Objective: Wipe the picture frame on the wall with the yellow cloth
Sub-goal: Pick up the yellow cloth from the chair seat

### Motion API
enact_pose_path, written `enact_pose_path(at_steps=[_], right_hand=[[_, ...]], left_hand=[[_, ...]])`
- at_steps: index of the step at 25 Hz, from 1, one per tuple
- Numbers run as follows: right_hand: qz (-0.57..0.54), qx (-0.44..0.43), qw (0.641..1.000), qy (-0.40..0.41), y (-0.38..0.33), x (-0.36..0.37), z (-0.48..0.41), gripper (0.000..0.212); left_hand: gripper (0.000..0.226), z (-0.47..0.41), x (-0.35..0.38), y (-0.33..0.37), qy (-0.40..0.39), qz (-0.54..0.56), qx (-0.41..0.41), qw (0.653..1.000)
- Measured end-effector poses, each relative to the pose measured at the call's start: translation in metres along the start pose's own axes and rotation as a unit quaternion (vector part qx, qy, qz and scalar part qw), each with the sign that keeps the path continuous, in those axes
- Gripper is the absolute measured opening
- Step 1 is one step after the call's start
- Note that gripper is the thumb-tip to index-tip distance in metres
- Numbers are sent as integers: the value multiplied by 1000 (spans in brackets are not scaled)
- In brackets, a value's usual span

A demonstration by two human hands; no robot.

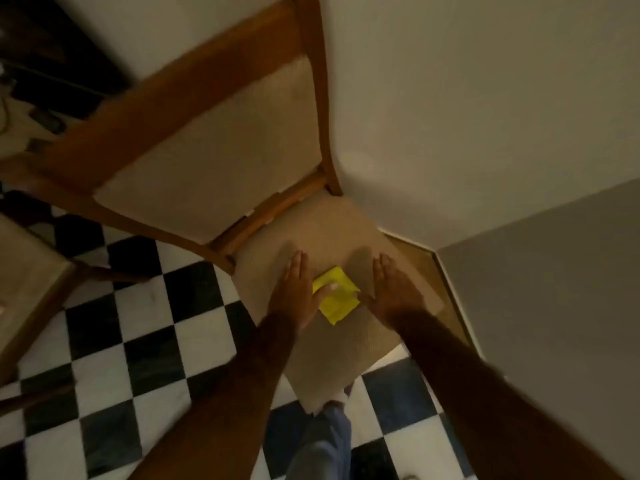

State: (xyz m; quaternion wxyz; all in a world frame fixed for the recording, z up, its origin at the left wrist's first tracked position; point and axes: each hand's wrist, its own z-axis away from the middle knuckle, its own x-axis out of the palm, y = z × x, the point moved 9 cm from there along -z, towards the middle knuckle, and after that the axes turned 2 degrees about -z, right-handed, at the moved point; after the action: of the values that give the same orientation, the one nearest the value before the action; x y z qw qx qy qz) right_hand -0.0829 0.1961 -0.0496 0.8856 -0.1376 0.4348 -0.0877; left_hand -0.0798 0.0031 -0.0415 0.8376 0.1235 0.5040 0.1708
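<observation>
My left hand [294, 296] lies flat, fingers straight, thumb pressed on the near-left edge of the yellow cloth [337, 296]; nothing is pinched, so I call it unclenched and only touching. My right hand [391, 292] is flat too, spread, thumb tip at the cloth's right corner, gripping nothing. The cloth sits folded into a small square between the 2 hands, probably left that way so it lifts as 1 pad. Under both palms is the chair seat [325, 358], a beige cushion that serves as a flat spot for folding or pickup. Beyond the fingertips rises the chair back [214, 161], wood rails around a padded panel. Right of my right hand is the wall [467, 116], very close to the chair. Left of my left hand is checkered floor [138, 341]. No picture frame in view, so wiping has not started; I judge pickup is the step now.
</observation>
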Motion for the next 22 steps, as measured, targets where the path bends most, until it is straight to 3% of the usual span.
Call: enact_pose_path(at_steps=[4, 8, 11, 14, 18, 22], right_hand=[[-95, 21, 993, -66, 5, 62, -27, 81], [-165, 33, 985, -32, -5, 85, -47, 63], [-246, 89, 965, -17, 9, 82, -55, 50], [-292, 122, 947, -58, 23, 69, -45, 43], [-358, 145, 922, -14, 44, 18, -5, 35], [-393, 126, 911, 12, 57, -52, 42, 29]], left_hand=[[90, -14, 68, -26, -64, 61, -71, 994], [68, -19, 90, -32, -5, 59, -86, 995], [45, -22, 86, -41, 28, 125, -151, 980], [34, -17, 73, -41, 29, 224, -180, 957], [24, 5, 45, -4, 18, 321, -141, 936], [28, 27, 3, 60, 29, 455, -125, 881]])
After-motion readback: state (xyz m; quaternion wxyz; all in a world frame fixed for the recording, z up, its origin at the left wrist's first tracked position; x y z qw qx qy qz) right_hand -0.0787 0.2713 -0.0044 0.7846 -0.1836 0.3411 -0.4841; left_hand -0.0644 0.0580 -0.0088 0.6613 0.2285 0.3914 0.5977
